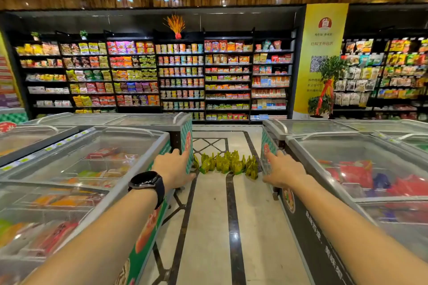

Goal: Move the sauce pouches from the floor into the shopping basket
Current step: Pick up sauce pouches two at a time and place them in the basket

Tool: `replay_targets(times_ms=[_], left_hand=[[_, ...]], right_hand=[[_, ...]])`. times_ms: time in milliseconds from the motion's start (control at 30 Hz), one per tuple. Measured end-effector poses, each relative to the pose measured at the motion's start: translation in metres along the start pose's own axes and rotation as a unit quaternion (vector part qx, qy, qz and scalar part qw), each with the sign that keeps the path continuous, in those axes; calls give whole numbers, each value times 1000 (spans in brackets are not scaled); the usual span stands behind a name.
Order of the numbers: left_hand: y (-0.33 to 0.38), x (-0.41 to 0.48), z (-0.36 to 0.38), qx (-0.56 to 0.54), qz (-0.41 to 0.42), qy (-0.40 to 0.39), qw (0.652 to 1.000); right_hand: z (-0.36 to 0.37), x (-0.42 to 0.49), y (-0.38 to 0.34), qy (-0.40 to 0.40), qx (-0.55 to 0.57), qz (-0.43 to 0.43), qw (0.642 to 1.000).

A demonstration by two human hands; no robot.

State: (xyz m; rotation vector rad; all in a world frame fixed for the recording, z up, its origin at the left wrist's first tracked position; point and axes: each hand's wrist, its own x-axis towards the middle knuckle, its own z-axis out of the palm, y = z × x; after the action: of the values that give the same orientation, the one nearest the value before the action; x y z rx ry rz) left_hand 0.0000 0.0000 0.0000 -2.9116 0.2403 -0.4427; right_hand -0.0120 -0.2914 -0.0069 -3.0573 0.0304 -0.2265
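Observation:
Several green-yellow sauce pouches (228,163) stand in a loose cluster on the floor, in the aisle between two freezer rows. My left hand (174,166), with a black watch on its wrist, reaches forward, fingers apart and holding nothing, just left of the pouches. My right hand (283,171) is stretched out at the same height, open and empty, just right of the cluster. Both hands are nearer to me than the pouches and touch none of them. No shopping basket is in view.
Glass-topped chest freezers flank the aisle, one row on the left (97,169) and one on the right (352,169). The tiled floor (213,227) runs forward to stocked shelves (180,76). A yellow banner (324,37) and a potted plant (324,90) stand at the right.

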Motion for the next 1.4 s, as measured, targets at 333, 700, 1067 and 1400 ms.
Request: replay_targets(times_ms=[333, 700, 1067, 1400], left_hand=[[-47, 158, 77, -28, 22, -23, 999], [-85, 348, 167, -26, 39, -47, 998], [-40, 586, 240, -16, 19, -80, 997], [-28, 779, 315, -26, 12, -93, 995]], right_hand=[[54, 157, -44, -28, 12, 20, 999], [108, 352, -65, -36, 16, 23, 999], [145, 604, 23, -77, -2, 19, 997], [185, 818, 42, -97, -7, -9, 995]])
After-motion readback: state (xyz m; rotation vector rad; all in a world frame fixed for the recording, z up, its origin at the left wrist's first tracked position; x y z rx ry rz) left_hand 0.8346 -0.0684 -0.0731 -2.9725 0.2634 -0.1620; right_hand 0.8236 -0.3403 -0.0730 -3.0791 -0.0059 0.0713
